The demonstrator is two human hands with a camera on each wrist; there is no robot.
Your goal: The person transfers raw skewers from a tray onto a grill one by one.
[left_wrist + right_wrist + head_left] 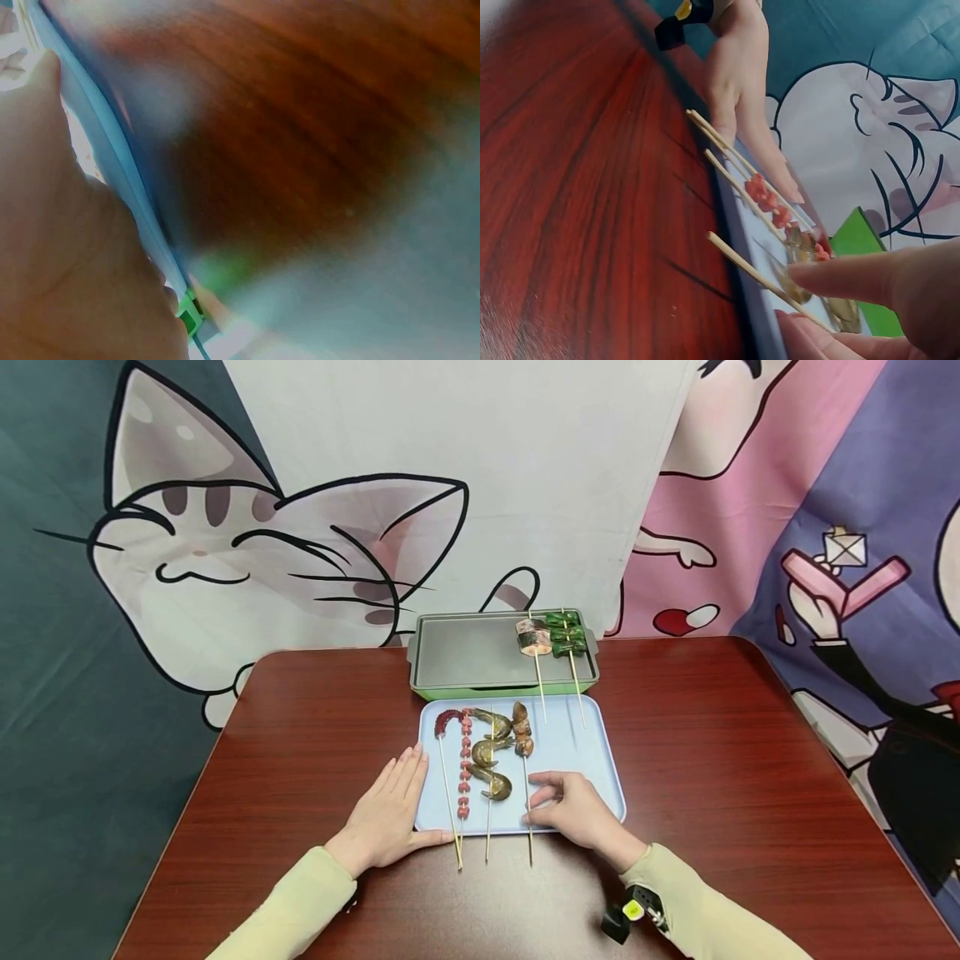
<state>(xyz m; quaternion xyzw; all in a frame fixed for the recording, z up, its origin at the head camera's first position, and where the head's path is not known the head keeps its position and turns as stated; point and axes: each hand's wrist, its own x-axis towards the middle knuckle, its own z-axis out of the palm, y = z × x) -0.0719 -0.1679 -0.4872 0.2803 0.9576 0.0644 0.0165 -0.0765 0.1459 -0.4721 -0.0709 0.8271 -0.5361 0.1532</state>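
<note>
My left hand [393, 806] lies with straight fingers along the left edge of the pale blue tray [585, 760], thumb near the stick ends at its front. Over the tray's front right, my right hand [573, 810] has thumb and fingertips apart around the bare stick of a skewer of brown chunks [522, 731]. That stick [739, 261] runs between thumb and fingers in the right wrist view. Left of it lie a shrimp skewer [491, 753], a skewer of small pink pieces [465, 764] and a skewer with a dark red curved piece [447, 718].
Behind the tray stands a grey-topped grill pan [472, 652] with a green base. On its right side lie a skewer with a thick fish-like chunk [533, 637] and a skewer of folded green pieces [566, 635]. All sits on a reddish-brown table [697, 760] before a cartoon cat cloth.
</note>
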